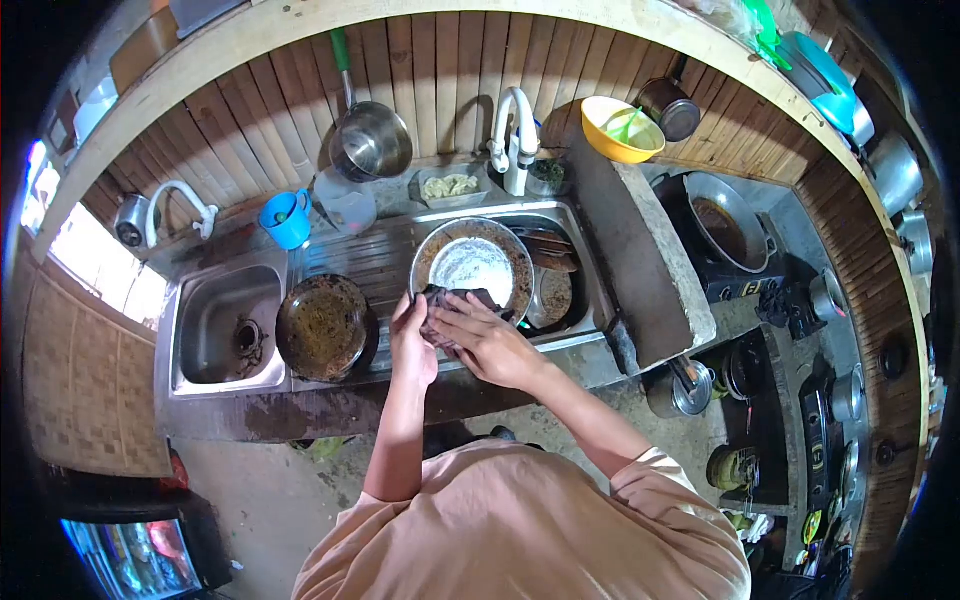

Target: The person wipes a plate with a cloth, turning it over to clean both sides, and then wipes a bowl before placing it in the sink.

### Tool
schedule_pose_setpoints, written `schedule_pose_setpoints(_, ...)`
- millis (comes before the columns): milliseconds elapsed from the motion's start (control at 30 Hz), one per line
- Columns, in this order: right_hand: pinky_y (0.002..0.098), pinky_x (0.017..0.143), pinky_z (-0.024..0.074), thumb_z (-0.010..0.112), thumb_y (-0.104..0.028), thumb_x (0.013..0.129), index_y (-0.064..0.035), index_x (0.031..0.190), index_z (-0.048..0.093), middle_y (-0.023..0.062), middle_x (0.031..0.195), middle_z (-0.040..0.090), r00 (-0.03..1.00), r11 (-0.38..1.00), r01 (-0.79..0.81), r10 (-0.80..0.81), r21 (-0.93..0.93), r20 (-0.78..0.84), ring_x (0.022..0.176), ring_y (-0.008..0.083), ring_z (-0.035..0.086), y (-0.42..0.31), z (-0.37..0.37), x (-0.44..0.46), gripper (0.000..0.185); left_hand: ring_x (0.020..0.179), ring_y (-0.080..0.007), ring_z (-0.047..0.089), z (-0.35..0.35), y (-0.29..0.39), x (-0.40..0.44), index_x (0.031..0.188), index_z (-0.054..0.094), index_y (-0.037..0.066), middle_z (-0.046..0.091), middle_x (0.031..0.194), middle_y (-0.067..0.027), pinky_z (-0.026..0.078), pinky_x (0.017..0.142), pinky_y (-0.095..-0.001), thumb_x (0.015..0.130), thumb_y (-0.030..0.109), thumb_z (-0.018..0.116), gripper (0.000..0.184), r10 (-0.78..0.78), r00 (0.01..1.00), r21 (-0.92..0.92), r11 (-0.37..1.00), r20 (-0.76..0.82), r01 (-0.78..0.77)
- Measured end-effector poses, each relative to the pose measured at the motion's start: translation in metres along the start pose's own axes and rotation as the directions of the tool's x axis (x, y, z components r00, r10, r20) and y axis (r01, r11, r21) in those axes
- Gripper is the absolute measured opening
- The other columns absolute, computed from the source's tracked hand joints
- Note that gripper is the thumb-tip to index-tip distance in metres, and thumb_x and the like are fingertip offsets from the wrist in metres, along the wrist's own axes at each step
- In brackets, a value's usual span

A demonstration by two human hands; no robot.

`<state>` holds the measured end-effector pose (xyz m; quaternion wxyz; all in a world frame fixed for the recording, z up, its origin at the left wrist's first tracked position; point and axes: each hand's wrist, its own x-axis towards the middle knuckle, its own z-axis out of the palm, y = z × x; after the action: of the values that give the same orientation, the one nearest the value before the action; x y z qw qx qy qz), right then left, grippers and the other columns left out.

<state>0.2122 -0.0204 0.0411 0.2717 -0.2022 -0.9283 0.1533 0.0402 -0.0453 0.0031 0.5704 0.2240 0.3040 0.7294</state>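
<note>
1. Occupying the near edge of my view: one pale peach shirt [530, 520], both forearms reaching forward from it.
2. Left hand [411, 345], one: I see it curved against the left side of the cloth, fingers partly covered. I cannot tell how far it is closed.
3. Right hand [485, 340], one: fingers lie spread, slightly bent, across the cloth. I cannot tell whether they grip it or only press.
4. Dark cloth [440, 302], one, crumpled: between the hands, against the near rim of the metal pan.
5. Metal pan [472, 228], one, round, brown-stained rim, bright middle: over the left part of the right basin [590, 270]. I cannot tell whether it rests or is held up.
6. Blackened pan [322, 327], one: on the drainboard [390, 275], beside the left basin [215, 325].
7. Brown pieces [547, 245], several: in the right basin, just right of the metal pan.
8. Back ledge, left to right: blue mug [287, 222], translucent tub [347, 208], tray of pale food [450, 188], white faucet [515, 155].
9. Concrete partition [650, 260], yellow bowl [618, 140] on its far end; beyond its right side, a wok [725, 225] on a stove.
10. Saucepan [371, 142], green-handled: upright against the slatted wall [445, 80].
</note>
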Motion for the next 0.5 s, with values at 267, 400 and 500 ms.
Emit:
schedule_pose_setpoints(267, 0.0508, 0.125, 0.0324, 0.069, -0.006, 0.086, -0.0052, 0.138, 0.064, 0.0112, 0.151, 0.057, 0.999, 0.996, -0.002, 0.005, -0.095, 0.037, 0.148, 0.0338, 0.044, 0.016, -0.024, -0.015, 0.052, 0.094, -0.0146, 0.071, -0.014, -0.012, 0.001, 0.119, 0.069, 0.009, 0.073, 0.105, -0.0030, 0.058, 0.073, -0.0341, 0.102, 0.022, 0.068, 0.021, -0.068, 0.988, -0.024, 0.998, -0.142, 0.065)
schedule_pose_setpoints(400, 0.0502, 0.125, 0.0327, 0.072, -0.011, 0.086, -0.0065, 0.136, 0.066, 0.0093, 0.147, 0.060, 1.000, 0.989, 0.028, -0.029, -0.142, -0.006, 0.147, 0.0330, 0.045, 0.011, -0.013, -0.010, 0.051, 0.094, -0.0148, 0.070, 0.004, -0.004, -0.003, 0.117, 0.069, 0.008, 0.073, 0.106, -0.0039, 0.057, 0.075, -0.0350, 0.099, 0.018, 0.069, 0.021, -0.016, 0.984, 0.021, 1.000, -0.178, 0.020)
schedule_pose_setpoints(500, 0.0494, 0.125, 0.0326, 0.074, -0.014, 0.084, -0.0080, 0.135, 0.068, 0.0086, 0.147, 0.061, 0.998, 0.982, 0.051, -0.054, -0.180, -0.012, 0.147, 0.0321, 0.046, 0.009, -0.004, -0.010, 0.052, 0.097, -0.0179, 0.071, -0.004, -0.004, -0.002, 0.117, 0.068, 0.008, 0.072, 0.108, -0.0044, 0.055, 0.082, -0.0357, 0.100, 0.020, 0.067, 0.021, -0.042, 0.978, 0.013, 0.999, -0.206, 0.045)
